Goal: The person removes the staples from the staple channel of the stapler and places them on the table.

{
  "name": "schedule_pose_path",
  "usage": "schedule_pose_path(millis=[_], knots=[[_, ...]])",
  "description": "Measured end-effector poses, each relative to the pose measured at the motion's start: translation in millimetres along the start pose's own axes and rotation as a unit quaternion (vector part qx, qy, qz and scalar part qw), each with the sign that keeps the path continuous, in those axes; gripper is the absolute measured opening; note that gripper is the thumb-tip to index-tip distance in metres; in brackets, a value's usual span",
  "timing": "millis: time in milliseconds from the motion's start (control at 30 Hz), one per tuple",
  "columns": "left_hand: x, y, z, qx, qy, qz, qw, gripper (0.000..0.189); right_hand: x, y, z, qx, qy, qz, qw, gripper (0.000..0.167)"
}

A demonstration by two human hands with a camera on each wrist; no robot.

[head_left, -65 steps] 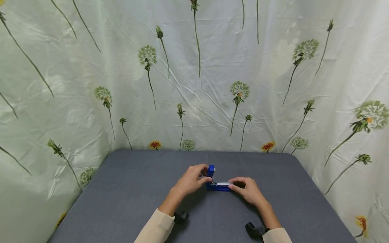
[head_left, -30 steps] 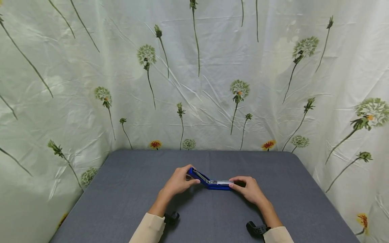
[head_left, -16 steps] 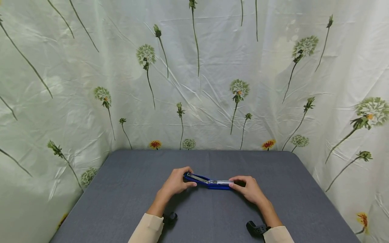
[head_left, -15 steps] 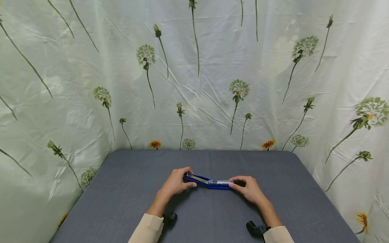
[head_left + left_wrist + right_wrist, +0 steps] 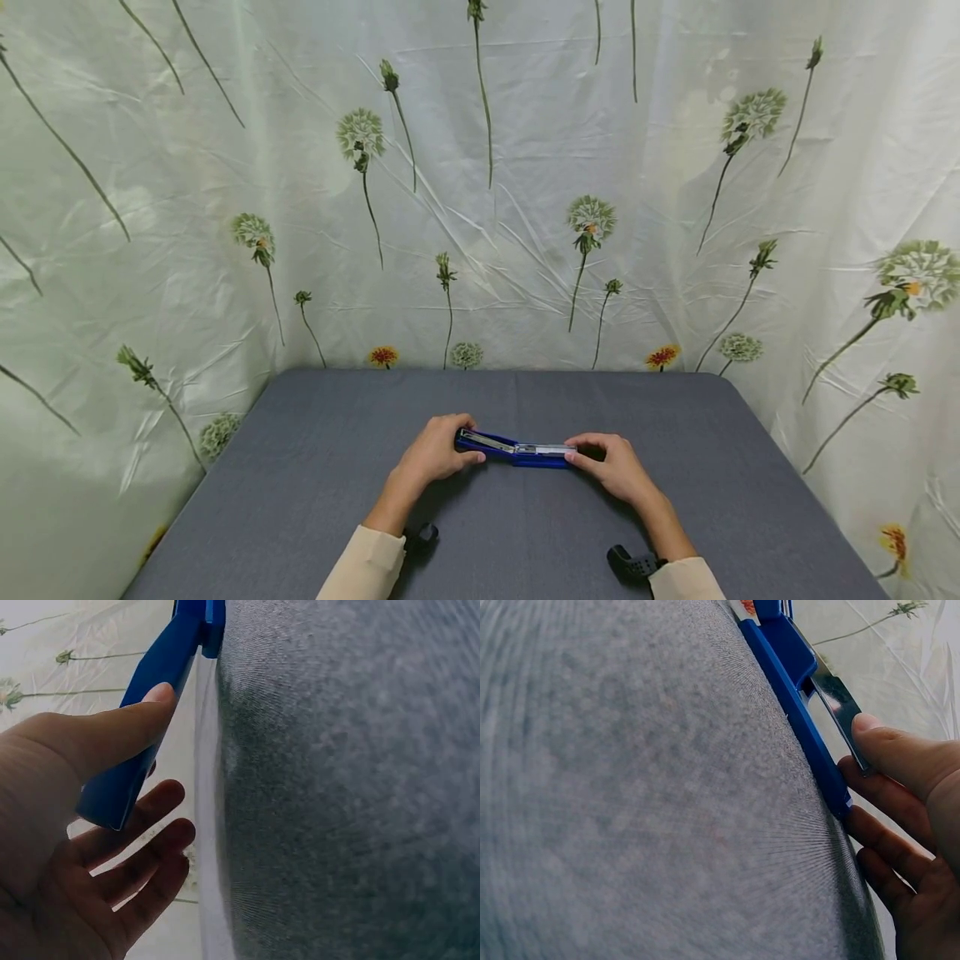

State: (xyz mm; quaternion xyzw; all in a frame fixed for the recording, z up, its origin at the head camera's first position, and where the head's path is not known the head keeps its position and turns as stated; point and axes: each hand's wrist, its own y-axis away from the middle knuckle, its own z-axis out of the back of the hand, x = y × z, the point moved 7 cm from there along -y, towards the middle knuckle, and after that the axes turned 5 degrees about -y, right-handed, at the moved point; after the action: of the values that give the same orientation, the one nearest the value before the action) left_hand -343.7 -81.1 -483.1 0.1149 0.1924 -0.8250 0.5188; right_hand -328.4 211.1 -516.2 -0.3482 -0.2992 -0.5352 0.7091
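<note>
A blue stapler (image 5: pixel 517 454) lies unfolded on the table, its top arm swung back to the left and slightly raised. My left hand (image 5: pixel 433 450) pinches the end of that top arm (image 5: pixel 161 667) between thumb and fingers; the other fingers are loosely curled beneath it in the left wrist view. My right hand (image 5: pixel 611 468) holds the right end of the stapler, thumb and fingers pinching the metal staple magazine (image 5: pixel 844 709) above the blue base (image 5: pixel 799 724). A light strip shows along the magazine in the head view; whether it is staples I cannot tell.
The grey cloth-covered table (image 5: pixel 337 417) stretches around both hands. Behind and beside it hangs a pale curtain (image 5: pixel 525 167) printed with dandelions. A black wrist strap (image 5: pixel 633 567) sits on the right forearm, another (image 5: pixel 422 540) on the left.
The stapler's top arm has swung from upright down to the left, with my left hand moving left along with it. My right hand has stayed at the magazine. Over the last half second little differs.
</note>
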Motion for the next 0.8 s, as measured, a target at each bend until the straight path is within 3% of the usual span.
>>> schedule_pose_path(millis=[167, 300, 500, 800], knots=[[-14.7, -0.3, 0.7, -0.019, -0.027, -0.019, 0.9993, 0.040, 0, 0.6, 1, -0.003, 0.006, 0.000, 1.0000, 0.015], [-29.2, -2.3, -0.4, -0.043, -0.046, -0.034, 0.9974, 0.028, 1, 0.4, 1, -0.004, 0.006, 0.004, 1.0000, 0.017], [-47.6, -6.6, -8.1, -0.054, -0.066, -0.062, 0.9944, 0.014, 1, 1.3, -1, -0.002, -0.002, -0.002, 1.0000, 0.018], [-72.6, -12.5, -14.6, -0.077, -0.134, -0.082, 0.9845, 0.011, 2, -0.2, -1, -0.001, -0.011, -0.007, 0.9999, 0.018]])
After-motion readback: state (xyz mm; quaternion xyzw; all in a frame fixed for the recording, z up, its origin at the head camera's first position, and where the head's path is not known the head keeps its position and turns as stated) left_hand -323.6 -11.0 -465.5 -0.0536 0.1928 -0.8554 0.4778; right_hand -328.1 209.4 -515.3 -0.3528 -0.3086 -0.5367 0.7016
